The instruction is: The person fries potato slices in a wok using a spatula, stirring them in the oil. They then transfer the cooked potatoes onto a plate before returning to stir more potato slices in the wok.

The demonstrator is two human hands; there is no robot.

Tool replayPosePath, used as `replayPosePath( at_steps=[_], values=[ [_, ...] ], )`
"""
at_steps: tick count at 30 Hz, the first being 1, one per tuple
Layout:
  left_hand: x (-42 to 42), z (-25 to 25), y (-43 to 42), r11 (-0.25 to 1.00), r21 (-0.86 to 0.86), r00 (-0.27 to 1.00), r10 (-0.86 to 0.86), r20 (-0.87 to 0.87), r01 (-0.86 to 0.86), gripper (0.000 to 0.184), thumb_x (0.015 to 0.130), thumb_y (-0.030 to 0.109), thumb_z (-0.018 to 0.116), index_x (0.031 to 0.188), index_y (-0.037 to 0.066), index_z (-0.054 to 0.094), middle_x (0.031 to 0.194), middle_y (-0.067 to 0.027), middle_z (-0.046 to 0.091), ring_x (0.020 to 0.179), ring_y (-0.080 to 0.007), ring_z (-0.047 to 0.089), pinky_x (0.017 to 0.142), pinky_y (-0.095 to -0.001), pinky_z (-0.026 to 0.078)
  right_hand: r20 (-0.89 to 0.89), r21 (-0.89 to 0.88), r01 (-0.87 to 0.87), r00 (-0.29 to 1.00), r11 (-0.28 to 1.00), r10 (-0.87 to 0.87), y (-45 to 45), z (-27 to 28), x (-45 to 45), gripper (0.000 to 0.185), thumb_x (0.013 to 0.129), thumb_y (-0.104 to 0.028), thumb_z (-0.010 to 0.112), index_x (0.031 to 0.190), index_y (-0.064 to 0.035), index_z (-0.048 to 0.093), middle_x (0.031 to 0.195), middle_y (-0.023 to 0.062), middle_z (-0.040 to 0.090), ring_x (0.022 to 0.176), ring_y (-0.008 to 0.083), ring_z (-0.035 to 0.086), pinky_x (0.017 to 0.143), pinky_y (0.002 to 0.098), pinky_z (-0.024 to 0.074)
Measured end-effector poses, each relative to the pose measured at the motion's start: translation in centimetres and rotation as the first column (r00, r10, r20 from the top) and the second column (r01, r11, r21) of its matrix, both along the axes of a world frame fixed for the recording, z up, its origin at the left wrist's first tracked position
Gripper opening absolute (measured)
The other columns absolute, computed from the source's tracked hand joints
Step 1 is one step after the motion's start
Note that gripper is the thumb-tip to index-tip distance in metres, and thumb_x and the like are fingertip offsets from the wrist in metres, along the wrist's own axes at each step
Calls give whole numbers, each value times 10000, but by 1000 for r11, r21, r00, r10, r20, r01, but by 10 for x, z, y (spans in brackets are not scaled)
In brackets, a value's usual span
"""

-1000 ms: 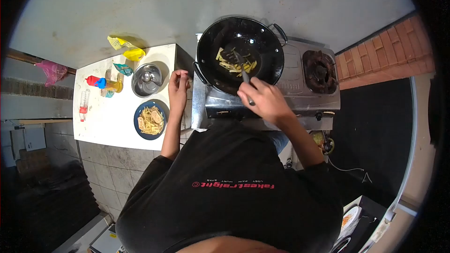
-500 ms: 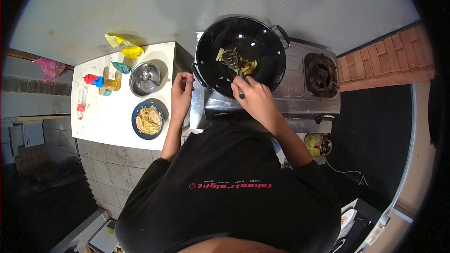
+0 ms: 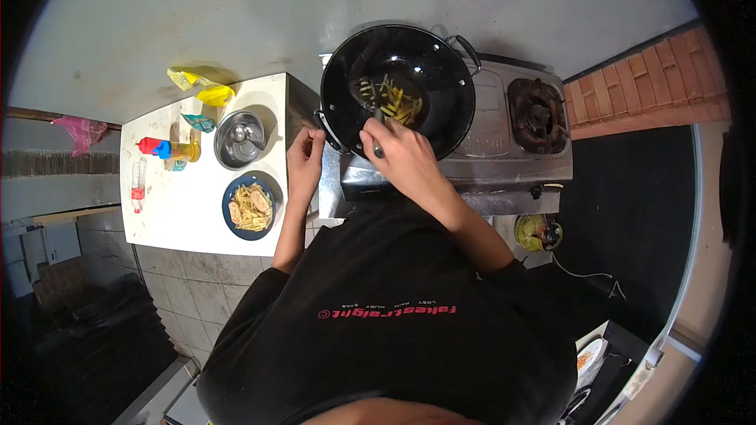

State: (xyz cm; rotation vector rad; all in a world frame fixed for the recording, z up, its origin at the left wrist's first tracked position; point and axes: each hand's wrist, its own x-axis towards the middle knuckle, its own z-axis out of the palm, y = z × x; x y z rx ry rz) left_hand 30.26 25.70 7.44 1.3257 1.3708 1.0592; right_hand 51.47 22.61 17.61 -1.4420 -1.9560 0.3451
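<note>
In the head view, a black wok [image 3: 441,102] sits on the left side of the stove. Several yellow strips of food [image 3: 400,102], shaped like fries, lie in oil at its bottom. My right hand [image 3: 405,157] is closed round the dark handle of a slotted spatula [image 3: 365,93]. The spatula's head is inside the wok, just left of the strips. My left hand [image 3: 305,161] has its fingers curled together beside the wok's left handle [image 3: 328,132]. Whether the fingertips touch that handle I cannot tell. Nothing shows in this hand.
On the white table [image 3: 173,212] at left stand a steel bowl [image 3: 228,142], a blue plate of fries and other pieces [image 3: 251,206], squeeze bottles [image 3: 177,149] and a clear bottle [image 3: 138,186]. A second burner [image 3: 539,116] is right of the wok. A wall rises behind.
The spatula head has moved left, away from the strips, which now lie gathered closer together. My right hand has shifted left with it. My left hand stays by the wok handle.
</note>
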Motion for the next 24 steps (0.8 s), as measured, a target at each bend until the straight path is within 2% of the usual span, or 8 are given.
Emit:
replayPosePath(
  at_steps=[4,7,9,12,16,18,19,24],
  values=[
    [5,8,-2,999,-9,996,53,76,-53,229,1020,219,592,932,8,592,718,14,534,654,-68,470,600,-240,384,-19,-24,77,997,997,-77,9,-9,16,154,960,-226,603,945,-72,601,806,208,656,698,410,671,607,474,553],
    [7,18,-2,989,79,984,114,133,-126,225,1028,213,575,992,-6,612,815,-27,617,709,-91,544,663,-241,447,-102,-90,129,985,988,-138,14,-2,37,137,960,-201,608,950,-65,610,870,201,682,774,406,674,647,495,528],
    [6,26,-5,990,89,985,100,141,-113,234,1032,207,568,1064,-16,631,907,-58,659,756,-103,575,704,-243,469,-200,-94,136,968,986,-152,15,7,54,133,966,-160,603,938,-31,589,842,198,661,749,392,664,630,462,507],
    [1,26,-6,994,72,993,70,90,-77,244,1031,203,570,1110,-14,648,923,-58,669,768,-105,583,710,-243,471,-252,-169,182,942,969,-221,14,23,75,134,979,-137,592,954,-6,579,817,194,632,731,367,636,651,408,492],
    [-2,28,-8,995,76,996,66,67,-71,242,1030,200,569,1102,-12,661,922,-58,670,767,-102,588,709,-242,471,-225,-180,230,937,956,-268,19,19,97,141,992,-139,586,1014,0,598,860,183,629,780,330,612,734,356,485],
    [-2,33,-11,998,28,998,63,-28,-62,235,1032,193,565,1090,-10,669,926,-59,674,766,-99,597,705,-240,474,-232,-127,201,946,971,-226,20,16,101,141,991,-139,588,1030,-5,603,891,177,638,799,331,617,751,357,487],
    [-1,33,-12,998,29,998,60,-30,-59,235,1032,193,565,1090,-10,669,926,-59,674,766,-99,597,705,-240,474,-238,-67,172,954,983,-183,21,16,104,142,990,-139,590,1045,-9,608,921,171,647,818,332,621,768,358,489],
    [1,42,-15,996,51,997,70,-23,-69,236,1034,182,560,1104,-13,674,898,-60,671,778,-98,616,708,-239,479,-215,-50,84,972,995,-92,24,-3,109,159,984,-144,602,1091,-26,616,977,159,646,875,335,630,794,359,491]
  ],
)
